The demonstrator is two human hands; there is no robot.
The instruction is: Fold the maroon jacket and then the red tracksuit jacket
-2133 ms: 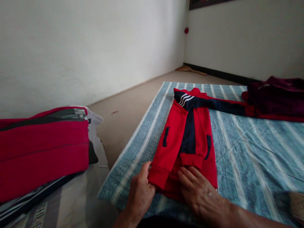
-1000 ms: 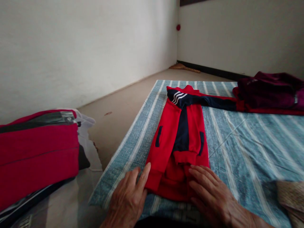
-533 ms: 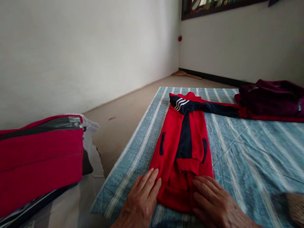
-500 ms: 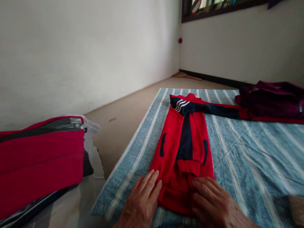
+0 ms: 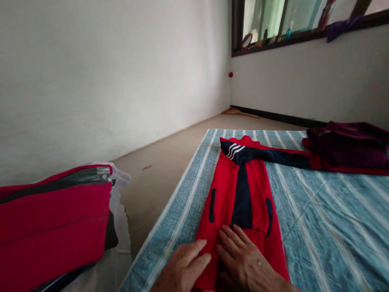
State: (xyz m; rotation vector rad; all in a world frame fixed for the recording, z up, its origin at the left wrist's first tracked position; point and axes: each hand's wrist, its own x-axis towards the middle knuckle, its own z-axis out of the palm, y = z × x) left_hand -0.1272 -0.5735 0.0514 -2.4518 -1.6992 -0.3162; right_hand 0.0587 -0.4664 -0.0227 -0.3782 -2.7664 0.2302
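Note:
A red and navy track jacket point(image 5: 223, 178) with three white stripes at the shoulder lies narrow and lengthwise on a blue striped sheet point(image 5: 182, 211). One sleeve runs down over its body, and the other stretches right. My left hand point(image 5: 184, 265) is at the jacket's lower left edge, fingers outstretched, holding nothing. Flat on the lower end of the folded sleeve rests my right hand point(image 5: 243, 257), its fingers pointing up the jacket. Both hands cover part of the lower jacket, and its bottom end is cut off by the frame.
Dark purple folded clothing point(image 5: 349, 144) lies at the right, over the jacket's outstretched sleeve. A pink-red folded garment point(image 5: 54, 215) sits at the left on white plastic. White walls point(image 5: 121, 73) meet beyond the sheet, with a window point(image 5: 273, 28) on the right.
My right hand has moved left and up onto the end of the folded sleeve. My left hand stays near the left edge. The view has tilted up slightly, showing more window.

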